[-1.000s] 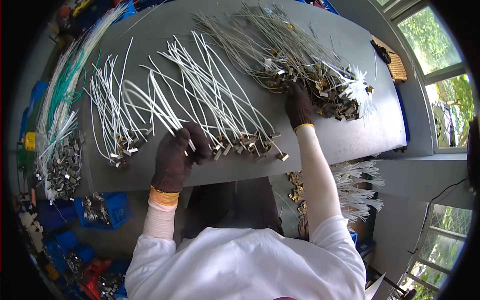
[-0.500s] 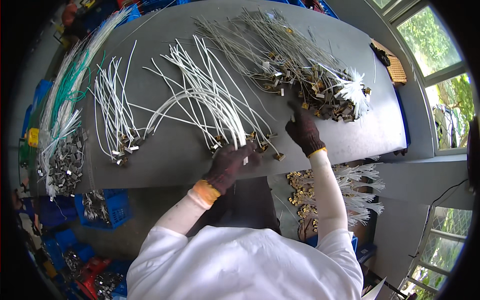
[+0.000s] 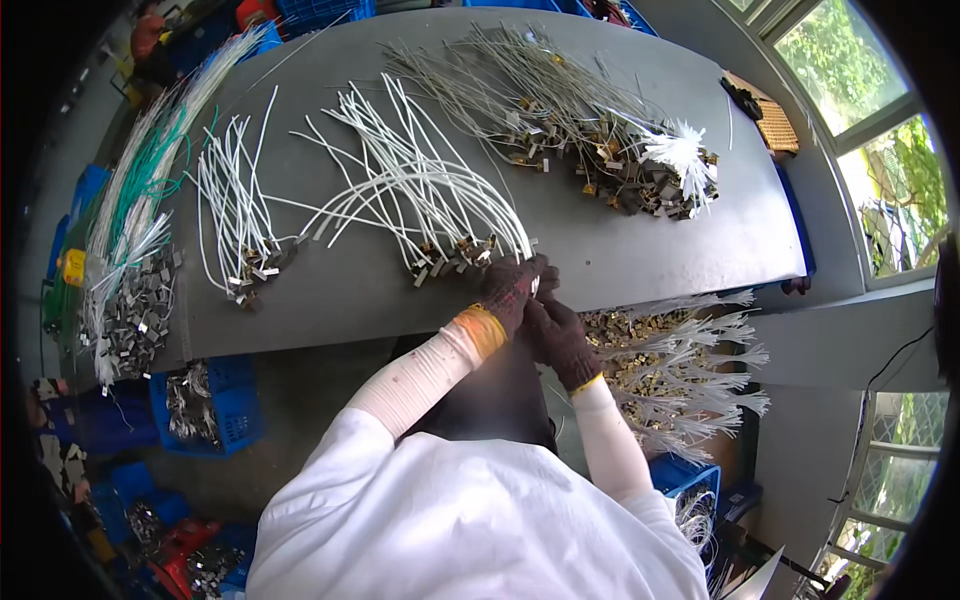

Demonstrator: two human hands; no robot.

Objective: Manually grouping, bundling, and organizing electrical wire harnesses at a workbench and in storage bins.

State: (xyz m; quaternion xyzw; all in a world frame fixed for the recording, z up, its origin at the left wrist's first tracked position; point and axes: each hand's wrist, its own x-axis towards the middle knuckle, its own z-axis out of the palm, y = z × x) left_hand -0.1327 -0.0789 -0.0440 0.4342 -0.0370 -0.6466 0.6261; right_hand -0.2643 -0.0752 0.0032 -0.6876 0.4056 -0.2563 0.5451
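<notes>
Both my hands wear dark gloves and meet at the near edge of the grey table (image 3: 640, 250). My left hand (image 3: 513, 288) is closed on the terminal end of a white wire from the middle bundle of white wires (image 3: 420, 190). Right under it, touching it, my right hand (image 3: 560, 336) has its fingers curled on the same wire end. The small metal terminals (image 3: 455, 257) of that bundle lie just left of my hands. What exactly sits between my fingers is hidden by the gloves.
A smaller white wire bundle (image 3: 235, 210) lies to the left, and green and white wires (image 3: 140, 190) with a heap of metal clips (image 3: 130, 325) beyond it. Grey wires with terminals (image 3: 590, 140) fill the far right. Brass-tipped white wires (image 3: 670, 365) sit below the table's right edge, blue crates (image 3: 205, 400) to the left.
My left hand slid right along the table's near edge from the left end of the terminals. My right hand drew back from the far grey pile. The two now touch.
</notes>
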